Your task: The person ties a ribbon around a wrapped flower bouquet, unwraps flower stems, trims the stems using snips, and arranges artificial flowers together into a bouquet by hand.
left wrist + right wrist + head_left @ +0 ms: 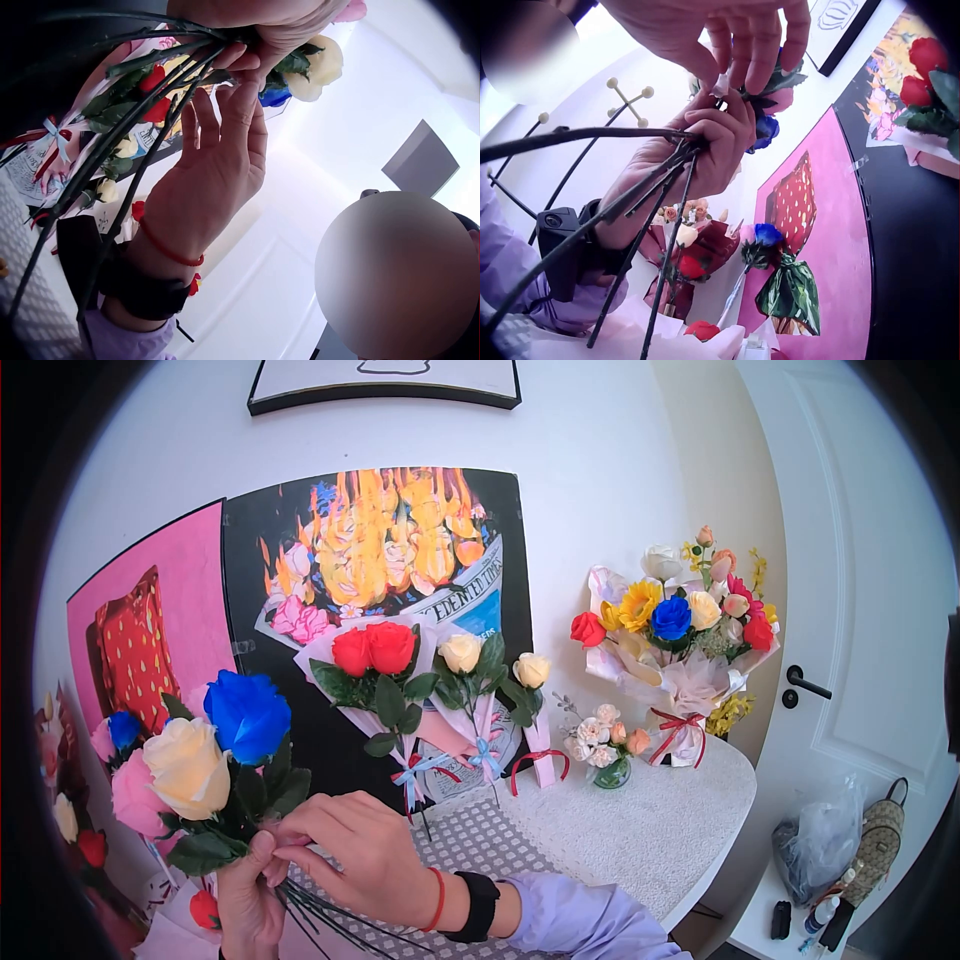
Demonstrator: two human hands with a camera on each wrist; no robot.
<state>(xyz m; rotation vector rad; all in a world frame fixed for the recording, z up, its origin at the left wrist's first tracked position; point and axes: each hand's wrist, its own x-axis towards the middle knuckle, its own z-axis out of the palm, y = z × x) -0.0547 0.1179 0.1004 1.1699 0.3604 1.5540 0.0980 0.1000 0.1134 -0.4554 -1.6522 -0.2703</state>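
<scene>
My left hand [248, 905] grips a bunch of artificial roses by their long dark green stems [656, 184], just below the leaves. In the head view a blue rose [246, 717], a cream rose [187, 769] and a pink rose [137, 796] top the bunch, and the bare stems fan out below toward the lower right. My right hand [355, 850] reaches across to the stems right at the left hand's thumb. Its thumb and fingertips pinch a small whitish strip [721, 85] there, partly hidden by the fingers.
Wrapped roses with ribbons [388, 670] lean against a dark painting [250, 580]. A small glass vase [612, 773] and a large mixed bouquet [690, 630] stand on the white table [640, 840]. At far left are more flowers [92, 848]; a bag [880, 835] lies by the door.
</scene>
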